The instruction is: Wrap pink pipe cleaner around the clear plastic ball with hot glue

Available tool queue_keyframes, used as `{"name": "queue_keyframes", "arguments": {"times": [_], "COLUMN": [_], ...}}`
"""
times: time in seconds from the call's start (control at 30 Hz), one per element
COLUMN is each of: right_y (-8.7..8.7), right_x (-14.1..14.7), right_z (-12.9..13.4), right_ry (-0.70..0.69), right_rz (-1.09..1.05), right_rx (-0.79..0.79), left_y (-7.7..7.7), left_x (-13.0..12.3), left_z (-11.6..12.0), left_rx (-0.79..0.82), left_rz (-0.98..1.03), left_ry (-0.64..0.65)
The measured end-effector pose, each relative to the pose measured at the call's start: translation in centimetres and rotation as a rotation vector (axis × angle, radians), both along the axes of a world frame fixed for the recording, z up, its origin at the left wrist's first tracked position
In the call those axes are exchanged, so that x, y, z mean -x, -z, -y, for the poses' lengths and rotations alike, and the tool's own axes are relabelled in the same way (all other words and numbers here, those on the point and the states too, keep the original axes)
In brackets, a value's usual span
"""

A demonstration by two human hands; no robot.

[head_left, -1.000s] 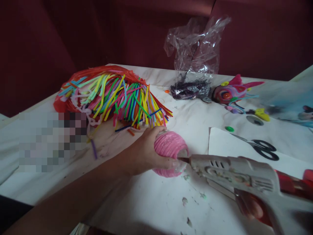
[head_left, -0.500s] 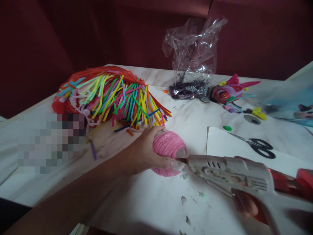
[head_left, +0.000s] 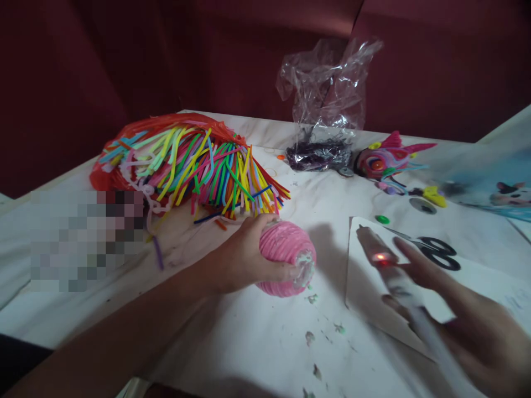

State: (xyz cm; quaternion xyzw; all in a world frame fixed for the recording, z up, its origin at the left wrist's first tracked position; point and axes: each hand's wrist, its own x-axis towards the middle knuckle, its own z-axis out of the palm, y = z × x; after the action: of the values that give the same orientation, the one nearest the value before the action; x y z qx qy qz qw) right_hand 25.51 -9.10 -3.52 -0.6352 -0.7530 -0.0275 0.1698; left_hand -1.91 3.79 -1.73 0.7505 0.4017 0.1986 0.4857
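A rounded pink object (head_left: 286, 243), wrapped in ridged strands, lies tilted with its pale, whitish end facing right. My left hand (head_left: 253, 257) is wrapped round its left side, thumb near the pale end. At the lower right, my right hand (head_left: 452, 315) is around a glue gun (head_left: 409, 293), blurred by motion, with a small red light glowing on it. The gun's nozzle points up and away, over a white sheet (head_left: 360, 282), apart from the pink object. Black-handled scissors (head_left: 442, 254) lie just beyond the right hand.
Colourful fuzzy sticks (head_left: 215, 171) spill from a red bag (head_left: 99, 174) at the left. Behind are a clear bag of dark strands (head_left: 319, 155) and a pink decorated figure (head_left: 384, 163). A green disc (head_left: 382, 219) and greyish scraps (head_left: 310, 338) are on the white table (head_left: 232, 354).
The glue gun has moved off the pink object's pale end to the right and turned so its nozzle points away. My right hand now shows more fully. My left hand keeps its hold.
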Motion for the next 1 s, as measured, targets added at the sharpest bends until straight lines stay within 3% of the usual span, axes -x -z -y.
{"name": "queue_keyframes", "arguments": {"times": [0.07, 0.2, 0.3, 0.4, 0.47, 0.53, 0.57, 0.73, 1.0], "right_y": [1.1, 2.6, 1.6, -0.9, -2.6, -3.7, -4.0, -3.8, -2.9], "right_x": [0.2, 0.2, 0.5, 1.8, 3.3, 5.1, 5.9, 8.3, 8.0], "right_z": [-0.8, -1.7, -1.7, -2.0, -2.4, -2.9, -3.2, -4.4, -5.3], "right_ry": [-0.103, -0.144, -0.181, -0.205, -0.313, -0.509, -0.529, -0.595, -0.584], "right_rz": [0.135, 0.302, 0.342, 0.307, 0.069, -0.092, -0.155, -0.075, -0.05], "right_rx": [-0.044, -0.059, -0.078, -0.16, -0.198, -0.118, -0.1, -0.145, -0.113], "left_y": [0.2, 0.6, 0.9, 1.1, 1.2, 1.3, 1.3, 1.4, 1.2], "left_x": [0.1, 0.1, 0.1, 0.0, 0.0, 0.1, 0.1, 0.2, 0.2], "left_z": [0.1, 0.3, 0.3, 0.3, 0.3, 0.3, 0.2, 0.1, 0.0], "left_rx": [-0.014, -0.048, -0.058, -0.055, -0.056, -0.063, -0.069, -0.07, -0.07], "left_rz": [0.003, -0.006, -0.002, 0.013, 0.009, 0.013, 0.017, 0.02, 0.0], "left_ry": [-0.003, 0.002, 0.004, -0.001, -0.001, 0.003, 0.004, 0.003, 0.003]}}
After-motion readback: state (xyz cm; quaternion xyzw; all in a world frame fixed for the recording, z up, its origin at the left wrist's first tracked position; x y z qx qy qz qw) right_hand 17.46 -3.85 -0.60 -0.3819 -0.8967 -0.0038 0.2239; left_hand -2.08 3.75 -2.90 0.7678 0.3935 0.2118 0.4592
